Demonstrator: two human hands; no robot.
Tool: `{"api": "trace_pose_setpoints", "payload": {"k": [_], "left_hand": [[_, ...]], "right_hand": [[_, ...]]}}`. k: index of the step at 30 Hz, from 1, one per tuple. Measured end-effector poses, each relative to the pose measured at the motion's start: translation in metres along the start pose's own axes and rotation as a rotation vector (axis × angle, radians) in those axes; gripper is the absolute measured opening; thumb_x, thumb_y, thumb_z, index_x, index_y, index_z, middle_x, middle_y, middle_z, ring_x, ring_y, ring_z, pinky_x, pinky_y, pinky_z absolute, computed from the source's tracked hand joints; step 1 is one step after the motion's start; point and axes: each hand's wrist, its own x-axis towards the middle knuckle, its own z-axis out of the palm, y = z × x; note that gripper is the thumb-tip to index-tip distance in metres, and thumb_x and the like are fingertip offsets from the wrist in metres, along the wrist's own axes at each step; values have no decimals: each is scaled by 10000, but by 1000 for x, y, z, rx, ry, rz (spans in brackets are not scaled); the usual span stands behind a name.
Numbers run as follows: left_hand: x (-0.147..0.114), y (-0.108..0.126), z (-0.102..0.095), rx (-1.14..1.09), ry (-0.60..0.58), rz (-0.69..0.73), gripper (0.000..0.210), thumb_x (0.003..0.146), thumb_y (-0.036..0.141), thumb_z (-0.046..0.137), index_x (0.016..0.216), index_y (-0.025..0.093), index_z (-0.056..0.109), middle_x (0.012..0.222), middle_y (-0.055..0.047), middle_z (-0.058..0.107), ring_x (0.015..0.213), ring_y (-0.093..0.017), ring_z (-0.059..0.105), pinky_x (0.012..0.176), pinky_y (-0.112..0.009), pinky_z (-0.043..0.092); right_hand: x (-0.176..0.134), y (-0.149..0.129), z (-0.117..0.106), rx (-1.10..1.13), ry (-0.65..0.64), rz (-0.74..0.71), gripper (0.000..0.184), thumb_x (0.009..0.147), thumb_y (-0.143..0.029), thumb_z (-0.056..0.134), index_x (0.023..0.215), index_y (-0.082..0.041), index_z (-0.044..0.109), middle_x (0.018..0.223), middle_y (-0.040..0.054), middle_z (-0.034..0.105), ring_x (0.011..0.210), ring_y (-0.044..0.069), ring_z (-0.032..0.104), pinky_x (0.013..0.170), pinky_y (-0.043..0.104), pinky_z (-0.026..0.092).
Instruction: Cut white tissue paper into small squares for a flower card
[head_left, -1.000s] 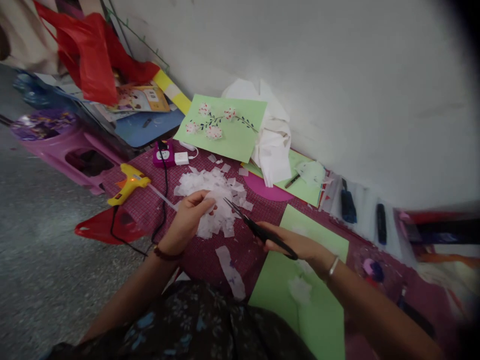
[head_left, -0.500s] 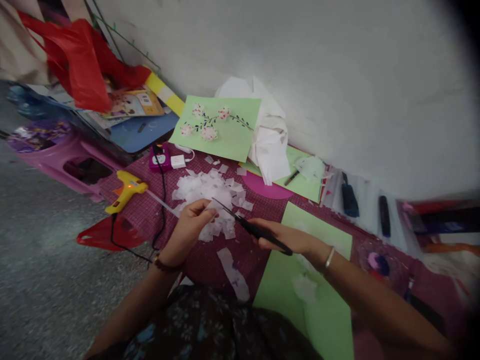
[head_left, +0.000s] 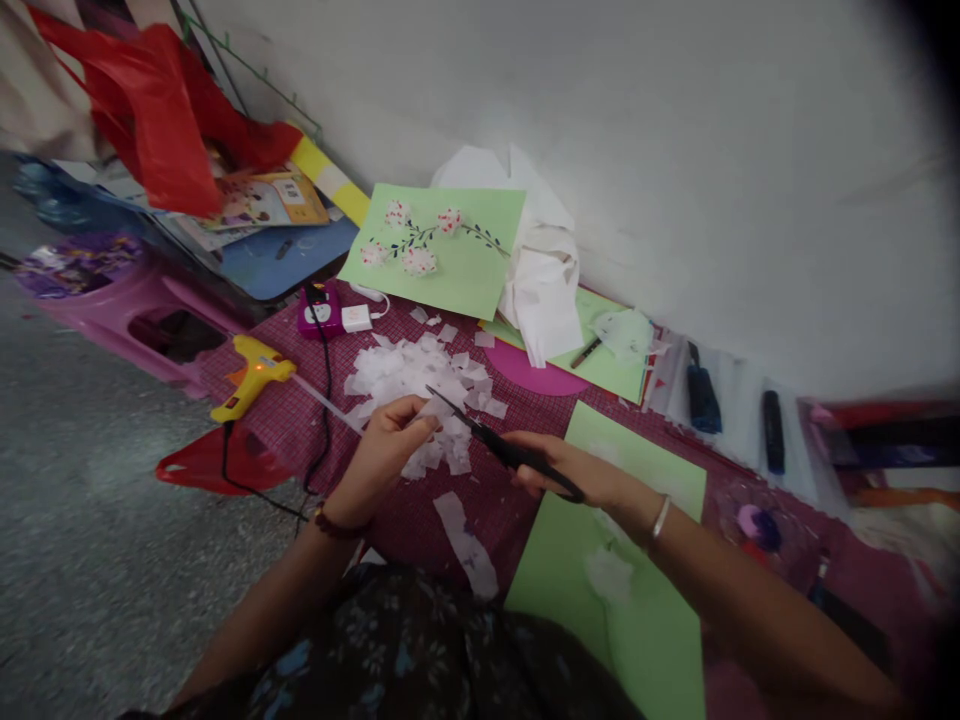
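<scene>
My right hand (head_left: 551, 465) is closed around the black handles of a pair of scissors (head_left: 495, 440), whose blades point up and left. Between the thumb and fingers of my left hand (head_left: 394, 440) is a small piece of thin white paper (head_left: 433, 410), close to the blades. Below and behind both hands lies a heap of cut white paper pieces (head_left: 401, 370) on the dark red checked tabletop (head_left: 397, 530). A longer white paper strip (head_left: 465, 545) lies nearer my body. Under my right forearm is a green sheet (head_left: 645, 620) bearing pale paper bits.
A green card with paper blossoms (head_left: 457, 270) leans at the back by crumpled white paper (head_left: 544, 300). On the left are a yellow glue gun (head_left: 255, 378) with its black cord, a purple socket block (head_left: 319, 312) and a pink stool (head_left: 150, 310). A black marker (head_left: 772, 430) lies right.
Both hands stay almost in place. The scissor tips have shifted very slightly up and right, and the camera view has moved a little.
</scene>
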Motion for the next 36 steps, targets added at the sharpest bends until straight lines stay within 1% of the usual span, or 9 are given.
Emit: {"api": "trace_pose_setpoints", "payload": {"k": [5,9,12,15,20,26,30,33,36], "left_hand": [[-3,7,1,28,26,-33,123,708,291,692,682,173,665,644,7,613,582,-118,523,555,-229,405],[-3,8,-4,-46,91,-65,158,669,276,713,612,174,608,563,35,553,510,-90,472,516,-218,380],[0,10,-5,-134,161,-52,159,665,279,732,647,169,619,600,34,573,524,-83,476,525,-214,389],[2,12,-4,-180,177,-24,173,673,295,749,671,166,634,630,29,581,549,-83,487,538,-214,404],[2,9,3,-89,91,-24,225,717,339,727,613,174,616,578,26,545,525,-89,472,512,-223,379],[4,6,6,-54,82,-65,204,712,299,692,573,184,596,552,25,507,513,-94,435,499,-234,357],[8,7,7,-50,89,-91,188,695,300,698,577,182,611,558,17,514,508,-97,434,489,-243,348],[11,7,6,-27,71,-73,208,710,303,700,571,182,603,555,15,515,515,-100,441,499,-248,347],[15,10,0,78,64,-25,202,745,295,685,595,186,604,559,13,527,519,-110,443,513,-256,353]], "right_hand": [[3,2,3,48,35,82,647,834,-693,631,1196,-163,551,716,-40,473,551,93,423,500,237,367],[0,-3,-2,-95,11,-15,749,850,-742,565,1319,-163,487,927,53,559,789,165,534,705,308,482],[-6,-2,-7,-172,-47,-48,770,892,-741,493,1378,-146,450,1055,107,571,931,205,550,829,352,493],[-11,1,-8,-225,-96,-55,773,911,-718,486,1428,-149,408,1091,113,587,937,211,563,837,370,502],[-7,-5,-2,-269,-106,-39,742,918,-684,506,1428,-148,440,1094,115,613,917,217,574,815,366,506],[9,-4,3,-343,22,-36,636,878,-566,635,1343,-145,527,1055,103,656,854,213,581,763,363,495],[14,5,3,-300,110,-12,555,832,-530,703,1255,-183,614,1069,82,688,917,240,615,816,386,494],[15,6,0,-227,115,16,509,826,-529,698,1189,-176,645,1019,67,688,897,229,623,798,367,496],[11,3,-4,-231,55,-1,608,854,-606,643,1262,-160,586,1004,74,657,844,198,594,750,340,497]]}}
